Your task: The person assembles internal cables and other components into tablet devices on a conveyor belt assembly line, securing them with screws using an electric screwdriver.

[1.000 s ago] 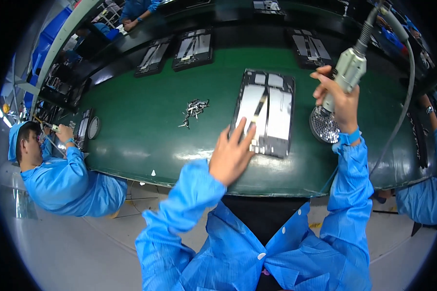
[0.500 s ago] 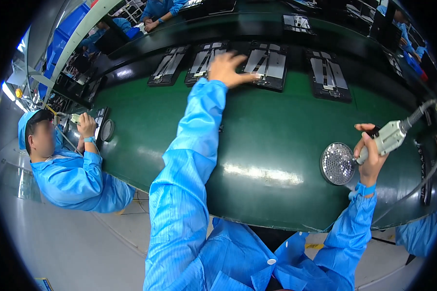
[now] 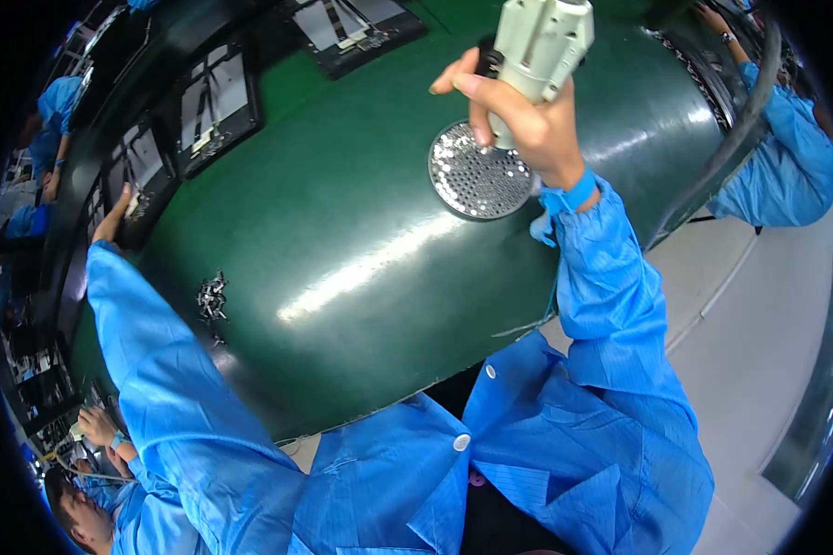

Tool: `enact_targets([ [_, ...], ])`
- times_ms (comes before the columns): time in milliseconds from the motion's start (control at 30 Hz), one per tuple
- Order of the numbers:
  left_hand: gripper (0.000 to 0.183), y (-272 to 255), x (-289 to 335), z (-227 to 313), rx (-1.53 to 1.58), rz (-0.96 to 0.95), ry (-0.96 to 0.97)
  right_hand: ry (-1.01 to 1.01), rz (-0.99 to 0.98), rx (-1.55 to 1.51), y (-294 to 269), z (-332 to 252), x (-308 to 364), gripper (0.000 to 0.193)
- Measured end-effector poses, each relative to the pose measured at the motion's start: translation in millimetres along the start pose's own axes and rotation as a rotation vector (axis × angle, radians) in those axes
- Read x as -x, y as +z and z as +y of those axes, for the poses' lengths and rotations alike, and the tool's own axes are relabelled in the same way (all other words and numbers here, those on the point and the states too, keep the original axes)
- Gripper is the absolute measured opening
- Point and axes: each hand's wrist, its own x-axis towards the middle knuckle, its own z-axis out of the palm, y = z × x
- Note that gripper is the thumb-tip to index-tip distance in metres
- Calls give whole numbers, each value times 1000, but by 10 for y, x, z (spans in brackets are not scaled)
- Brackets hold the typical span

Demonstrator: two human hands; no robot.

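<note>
My right hand [image 3: 541, 125] is wrapped round a pale grey-green electric screwdriver [image 3: 535, 51]. The screwdriver's lower end is over a round plate [image 3: 467, 185] full of small holes, many with shiny screws in them; its tip is hidden. At the far left, my left hand [image 3: 113, 217] is at the near edge of an opened tablet [image 3: 143, 153], a flat black frame with light grey panels. One digit of that hand is stretched along the edge; the other fingers are hidden, so its grip cannot be made out.
More opened tablets [image 3: 215, 104] line the far side of the green table [image 3: 342, 213]. A small pile of dark metal bits [image 3: 212, 296] lies near my left sleeve. A thick cable [image 3: 740, 120] runs down the right. Co-workers in blue sit at lower left and right [image 3: 777, 176].
The whole view has swung to the right and tilted. My left hand has gone from hovering among the tablets to one tablet's edge. My right hand still holds the screwdriver by the plate.
</note>
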Motion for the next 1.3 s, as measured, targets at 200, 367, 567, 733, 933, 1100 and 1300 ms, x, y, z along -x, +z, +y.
enact_targets([
  [200,80,-1034,832,195,-163,619,516,-55,-91,-131,84,51,3,13],
  [367,48,598,2231,-194,278,520,696,-48,-82,-56,111,227,65,18],
  [567,68,2604,3458,-1048,344,495,708,-308,-210,-223,163,391,-23,15],
  [733,55,3309,3587,-1627,600,252,524,31,-77,-83,142,247,82,15],
  [933,53,3403,3663,-1821,527,291,567,-1,-73,-93,196,210,92,16],
  [1100,55,3401,3652,-1849,493,304,565,10,-88,-68,181,232,99,16],
  [1300,55,3397,3668,-1873,497,316,549,19,-79,-73,206,236,99,18],
])
